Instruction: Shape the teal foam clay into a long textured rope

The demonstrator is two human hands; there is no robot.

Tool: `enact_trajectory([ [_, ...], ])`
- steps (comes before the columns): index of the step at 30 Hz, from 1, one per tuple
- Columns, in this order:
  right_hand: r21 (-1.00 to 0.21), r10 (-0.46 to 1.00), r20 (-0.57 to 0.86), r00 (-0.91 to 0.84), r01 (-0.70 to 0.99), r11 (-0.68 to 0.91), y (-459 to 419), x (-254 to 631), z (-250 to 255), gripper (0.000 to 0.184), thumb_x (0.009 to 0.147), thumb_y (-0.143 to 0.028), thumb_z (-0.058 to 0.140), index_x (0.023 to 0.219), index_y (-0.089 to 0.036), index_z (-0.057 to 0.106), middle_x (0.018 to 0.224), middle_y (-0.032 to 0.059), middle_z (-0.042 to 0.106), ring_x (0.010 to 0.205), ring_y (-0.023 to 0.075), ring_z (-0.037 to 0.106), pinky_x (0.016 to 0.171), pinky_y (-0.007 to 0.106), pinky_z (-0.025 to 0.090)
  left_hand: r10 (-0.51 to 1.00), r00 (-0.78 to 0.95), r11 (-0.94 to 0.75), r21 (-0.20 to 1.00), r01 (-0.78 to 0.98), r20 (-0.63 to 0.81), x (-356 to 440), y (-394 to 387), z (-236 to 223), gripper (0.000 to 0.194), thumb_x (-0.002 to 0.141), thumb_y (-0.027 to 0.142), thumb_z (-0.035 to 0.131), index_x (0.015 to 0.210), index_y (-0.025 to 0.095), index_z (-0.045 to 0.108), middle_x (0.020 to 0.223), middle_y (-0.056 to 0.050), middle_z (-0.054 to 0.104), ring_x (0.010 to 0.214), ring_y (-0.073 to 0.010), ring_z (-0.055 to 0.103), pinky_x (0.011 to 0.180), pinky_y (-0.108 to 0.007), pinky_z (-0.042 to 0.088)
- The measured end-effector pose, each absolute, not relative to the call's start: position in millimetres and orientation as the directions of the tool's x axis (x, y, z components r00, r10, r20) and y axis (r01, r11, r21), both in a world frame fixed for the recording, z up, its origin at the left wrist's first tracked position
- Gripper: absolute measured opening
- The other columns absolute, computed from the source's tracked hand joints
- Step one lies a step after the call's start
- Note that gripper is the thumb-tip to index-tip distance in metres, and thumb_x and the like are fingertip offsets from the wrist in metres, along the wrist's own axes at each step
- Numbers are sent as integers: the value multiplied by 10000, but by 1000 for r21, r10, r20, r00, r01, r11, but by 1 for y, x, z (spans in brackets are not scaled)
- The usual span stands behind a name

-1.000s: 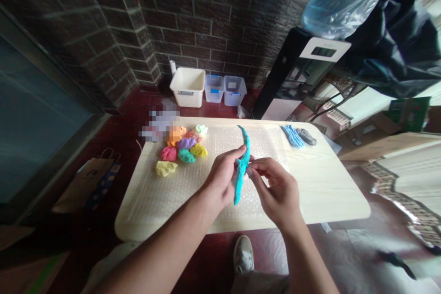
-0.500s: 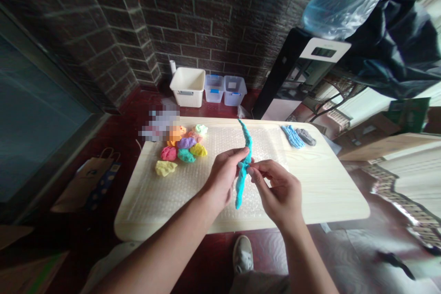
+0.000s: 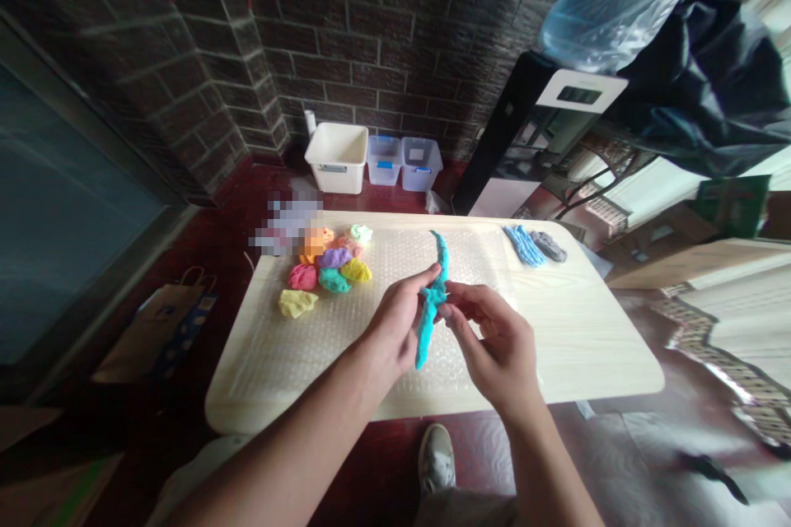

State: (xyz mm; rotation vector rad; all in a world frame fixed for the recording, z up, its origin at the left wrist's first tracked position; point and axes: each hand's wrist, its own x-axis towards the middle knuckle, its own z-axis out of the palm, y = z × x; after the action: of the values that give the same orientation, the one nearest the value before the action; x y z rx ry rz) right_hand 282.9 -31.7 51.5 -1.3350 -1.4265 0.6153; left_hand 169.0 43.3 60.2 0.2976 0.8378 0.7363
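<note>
A long turquoise cloth (image 3: 425,335), twisted into a rope with a bulky, knot-like middle, is held upright above the table. My left hand (image 3: 399,314) is closed round it from the left, thumb pressed along its upper half. At the middle, my right hand (image 3: 498,338) pinches a small part of the same cloth between thumb and fingers. The cloth's thin upper end curves to the left, and its lower end hangs free between my hands. Fingers partly hide the middle, so how the cloth passes there is unclear.
Bubble wrap (image 3: 259,362) covers much of the pale table (image 3: 593,346). A pile of crumpled coloured cloths (image 3: 334,258) lies at left, with a pale yellow cloth (image 3: 297,303) nearer me. Blue (image 3: 525,245) and grey (image 3: 549,246) twisted bundles rest at the right back.
The turquoise cloth's upper end has come down and its lower end has shifted slightly left. Its middle looks more bunched. Both hands have kept their hold and moved slightly left.
</note>
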Motion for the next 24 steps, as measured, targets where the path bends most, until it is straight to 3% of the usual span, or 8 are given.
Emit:
enact_trajectory([
  [11, -813, 896, 413, 162, 509, 283, -32, 280, 56, 90, 981, -233, 672, 1025, -238, 750, 900, 52, 721, 800, 190, 699, 709, 337, 566, 774, 436, 633, 602, -487, -460, 171, 40, 60, 307, 768, 408, 833, 689, 146, 695, 654, -14, 661, 571, -105, 589, 632, -245, 469],
  [15, -905, 917, 316, 245, 368, 213, -30, 279, 53, 172, 986, -323, 673, 1120, -226, 721, 935, 68, 744, 771, 190, 712, 684, 326, 595, 742, 410, 670, 555, -494, -531, 168, 44, 63, 313, 826, 398, 800, 691, 140, 684, 656, -12, 662, 532, -87, 560, 569, -238, 425],
  [19, -950, 910, 263, 319, 251, 186, -29, 281, 50, 187, 964, -361, 707, 1086, -220, 723, 896, 62, 752, 739, 182, 707, 629, 296, 596, 681, 427, 723, 453, -522, -595, 165, 49, 69, 187, 937, 274, 683, 839, 122, 726, 768, -32, 725, 526, -69, 558, 567, -221, 440],
  [24, -947, 931, 244, 271, 273, 169, -29, 282, 45, 185, 921, -337, 763, 1065, -227, 725, 939, 71, 768, 782, 202, 722, 689, 335, 625, 646, 478, 748, 371, -550, -595, 166, 52, 75, 214, 1006, 223, 575, 877, 109, 702, 747, -52, 718, 595, -107, 635, 547, -214, 464],
])
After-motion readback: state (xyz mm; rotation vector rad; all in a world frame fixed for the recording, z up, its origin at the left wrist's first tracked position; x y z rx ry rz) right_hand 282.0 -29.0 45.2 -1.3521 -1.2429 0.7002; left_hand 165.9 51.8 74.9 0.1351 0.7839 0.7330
